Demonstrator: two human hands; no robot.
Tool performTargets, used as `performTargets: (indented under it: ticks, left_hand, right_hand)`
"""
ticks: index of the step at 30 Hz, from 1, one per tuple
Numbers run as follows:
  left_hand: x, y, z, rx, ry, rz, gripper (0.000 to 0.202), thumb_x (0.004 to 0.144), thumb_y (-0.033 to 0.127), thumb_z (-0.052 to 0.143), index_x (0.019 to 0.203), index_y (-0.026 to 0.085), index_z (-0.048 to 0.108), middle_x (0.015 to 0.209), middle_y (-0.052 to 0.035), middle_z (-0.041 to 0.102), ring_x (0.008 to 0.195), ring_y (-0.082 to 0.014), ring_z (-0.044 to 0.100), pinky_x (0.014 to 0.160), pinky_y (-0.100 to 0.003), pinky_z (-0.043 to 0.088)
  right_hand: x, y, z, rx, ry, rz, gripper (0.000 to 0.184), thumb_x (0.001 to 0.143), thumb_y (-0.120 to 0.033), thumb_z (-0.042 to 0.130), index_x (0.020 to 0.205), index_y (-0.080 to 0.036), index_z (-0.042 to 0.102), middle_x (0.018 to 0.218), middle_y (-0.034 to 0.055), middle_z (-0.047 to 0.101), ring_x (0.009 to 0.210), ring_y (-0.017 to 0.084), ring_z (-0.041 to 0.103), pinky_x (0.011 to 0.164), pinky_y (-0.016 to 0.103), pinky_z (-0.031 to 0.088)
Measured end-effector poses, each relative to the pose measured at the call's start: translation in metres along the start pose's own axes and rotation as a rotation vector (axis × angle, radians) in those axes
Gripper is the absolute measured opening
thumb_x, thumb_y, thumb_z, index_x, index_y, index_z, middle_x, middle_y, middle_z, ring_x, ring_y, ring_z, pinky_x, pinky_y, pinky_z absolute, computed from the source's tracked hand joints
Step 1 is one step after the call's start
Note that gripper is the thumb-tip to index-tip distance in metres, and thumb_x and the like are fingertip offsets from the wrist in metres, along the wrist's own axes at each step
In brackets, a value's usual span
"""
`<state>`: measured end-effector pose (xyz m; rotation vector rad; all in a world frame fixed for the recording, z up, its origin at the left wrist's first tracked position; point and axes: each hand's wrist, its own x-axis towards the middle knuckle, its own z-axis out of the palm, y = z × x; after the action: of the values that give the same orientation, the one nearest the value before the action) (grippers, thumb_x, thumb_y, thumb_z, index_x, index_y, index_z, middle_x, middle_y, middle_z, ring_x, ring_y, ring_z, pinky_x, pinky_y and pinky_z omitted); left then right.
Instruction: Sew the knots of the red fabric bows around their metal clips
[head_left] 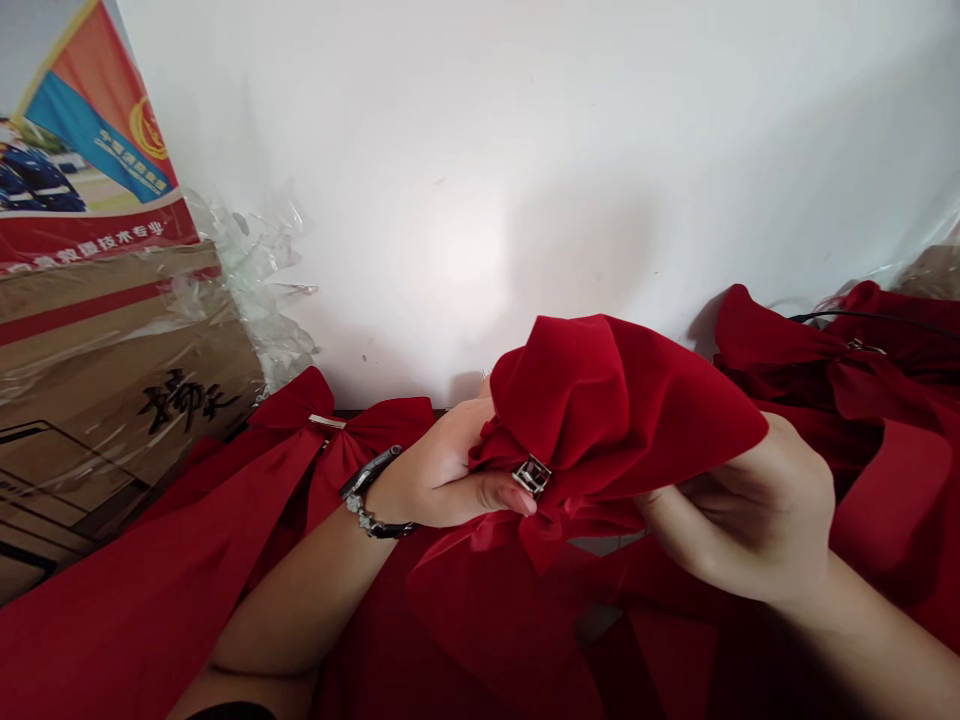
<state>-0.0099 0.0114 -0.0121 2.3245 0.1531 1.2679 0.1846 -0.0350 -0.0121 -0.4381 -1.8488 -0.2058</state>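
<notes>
A large red velvet bow (pixel 622 400) is held up between both hands in the middle of the head view. My left hand (pixel 450 460) is closed on its gathered centre, the thumb beside a small silver metal clip (pixel 532 477). My right hand (pixel 757 510) grips the underside of the bow's right loop, with thumb and fingers closed on the fabric. Some of its fingers are hidden behind the loop. Below the hands, red fabric hangs and lies in folds.
At left lies another red bow (pixel 328 425) with a silver clip and long tails. More red bows (pixel 862 370) are heaped at right, near a black cable. A cardboard box (pixel 112 390) with plastic wrap stands at left under a printed poster (pixel 90 140). Behind is a white wall (pixel 420 180).
</notes>
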Motion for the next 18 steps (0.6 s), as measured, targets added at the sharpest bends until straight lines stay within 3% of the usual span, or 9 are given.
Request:
performTargets:
  ticks: [5, 14, 18]
  left_hand:
    - [0.0040, 0.0032, -0.0017, 0.016, -0.008, 0.085, 0.035, 0.083, 0.051, 0.061, 0.071, 0.021, 0.048, 0.064, 0.0031, 0.052, 0.064, -0.0140, 0.046, 0.071, -0.030, 0.042]
    - [0.0070, 0.0056, 0.0008, 0.044, -0.008, 0.085, 0.038, 0.084, 0.053, 0.058, 0.067, 0.021, 0.048, 0.064, 0.0016, 0.053, 0.066, -0.0167, 0.050, 0.077, -0.036, 0.042]
    - [0.0066, 0.0045, 0.0001, 0.058, -0.016, 0.133, 0.036, 0.085, 0.050, 0.058, 0.068, 0.020, 0.047, 0.063, 0.0029, 0.052, 0.064, -0.0143, 0.047, 0.072, -0.032, 0.041]
  right_hand:
    - [-0.0011, -0.0022, -0.0007, -0.009, 0.020, -0.042, 0.024, 0.071, 0.000, 0.049, 0.070, -0.023, 0.045, 0.050, -0.0040, 0.047, 0.044, 0.011, 0.040, 0.038, 0.024, 0.033]
    - [0.0017, -0.0022, -0.0058, -0.077, 0.014, -0.134, 0.026, 0.066, 0.004, 0.051, 0.071, -0.021, 0.048, 0.050, -0.0036, 0.049, 0.046, 0.009, 0.042, 0.039, 0.020, 0.037]
    - [0.0007, -0.0013, -0.0061, -0.078, -0.002, -0.107, 0.023, 0.069, 0.001, 0.052, 0.069, -0.021, 0.047, 0.049, -0.0051, 0.048, 0.044, 0.008, 0.041, 0.038, 0.020, 0.036]
